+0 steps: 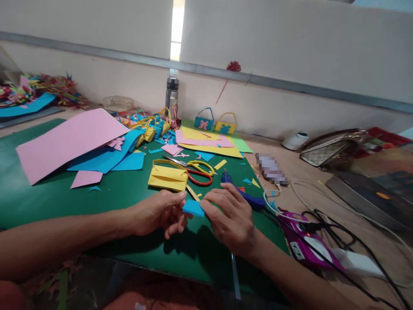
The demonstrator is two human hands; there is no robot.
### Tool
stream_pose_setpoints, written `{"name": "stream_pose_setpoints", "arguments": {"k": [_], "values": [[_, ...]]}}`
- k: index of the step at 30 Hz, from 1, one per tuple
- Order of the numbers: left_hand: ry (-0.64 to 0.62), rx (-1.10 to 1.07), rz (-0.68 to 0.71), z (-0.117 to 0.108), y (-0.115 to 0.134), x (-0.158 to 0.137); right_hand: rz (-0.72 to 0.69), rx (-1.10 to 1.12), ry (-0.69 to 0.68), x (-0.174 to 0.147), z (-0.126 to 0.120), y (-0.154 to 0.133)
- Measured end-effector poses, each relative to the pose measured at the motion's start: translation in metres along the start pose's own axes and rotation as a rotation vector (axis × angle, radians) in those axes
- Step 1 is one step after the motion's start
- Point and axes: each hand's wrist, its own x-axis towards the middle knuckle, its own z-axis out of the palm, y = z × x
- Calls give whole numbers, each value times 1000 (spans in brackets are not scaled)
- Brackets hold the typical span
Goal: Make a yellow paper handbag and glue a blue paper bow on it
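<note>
Between my two hands is a small folded piece of blue paper [193, 208]. My left hand [164, 212] pinches its left end with thumb and finger, the other fingers curled below. The fingertips of my right hand [230, 217] close on its right end. Just beyond the left hand lies a yellow paper purse [168, 175] with a folded flap and a strip handle. Scissors [200, 171] with red and yellow handles rest beside it, partly over its edge. A blue glue gun [253, 199] lies behind my right hand, which covers part of it.
Pink sheets [74, 140] and blue sheets [106, 155] are stacked at left. Finished paper purses [204, 124] lean on the wall, with more heaped nearby. A purple power strip [309, 241] with tangled cables, a phone [271, 168] and a handbag [332, 146] occupy the right.
</note>
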Motion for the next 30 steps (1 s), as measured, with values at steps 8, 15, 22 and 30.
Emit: {"name": "stream_pose_setpoints", "arguments": {"k": [8,15,22,30], "values": [[55,-56,-52,6,0,-5,-56,20,-34,0,3,-5],[62,-123,-5,4,0,-3,324,194,-7,-1,7,-12],[27,-149,31,1,-3,-1,652,439,-105,3,-3,-20],[30,-145,17,2,-4,0,680,567,-115,5,-2,-25]]}}
